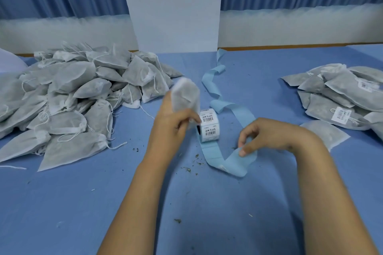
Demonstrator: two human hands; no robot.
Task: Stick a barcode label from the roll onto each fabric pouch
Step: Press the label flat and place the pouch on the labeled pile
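Observation:
My left hand (174,124) grips a white fabric pouch (185,94), blurred and raised above the table just left of the label roll (209,125). The roll lies on the blue table with barcode labels showing. Its light blue backing strip (232,161) loops out to the right. My right hand (267,135) pinches that strip at the loop, fingertips at its edge. Whether a label is on my fingers is unclear.
A large heap of unlabelled pouches (68,103) fills the left side of the blue table (186,213). A smaller stack of labelled pouches (339,97) lies at the right. Spent backing strip (213,80) trails toward a white pillar (176,6). Herb crumbs dot the table.

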